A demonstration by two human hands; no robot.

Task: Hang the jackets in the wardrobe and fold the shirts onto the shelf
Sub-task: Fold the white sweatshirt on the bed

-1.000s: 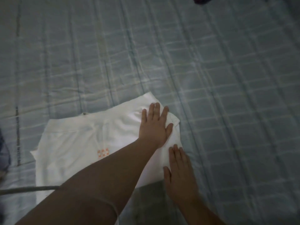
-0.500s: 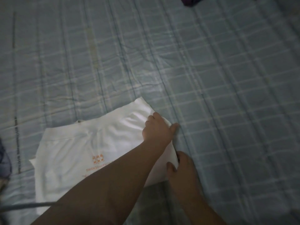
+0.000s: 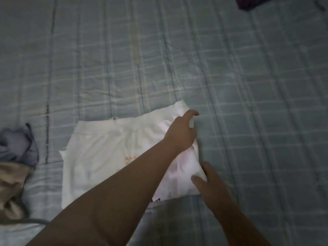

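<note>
Pinching right edge of white T-shirt (image 3: 106, 157), left hand (image 3: 181, 134) far, right hand (image 3: 213, 183) near. Risk of skewed fold from uneven lifting.

The shirt (image 3: 99, 157) is white, with a small orange print near its middle and a few dark marks at its near edge. It lies partly folded and mostly flat on the bed (image 3: 248, 86), roughly a rectangle, turned a little askew. A small flap sticks out on its left side. Its right edge is bunched and slightly raised, where the left hand (image 3: 182, 134) pinches the far corner and the right hand (image 3: 211, 181) grips the near corner.
</note>
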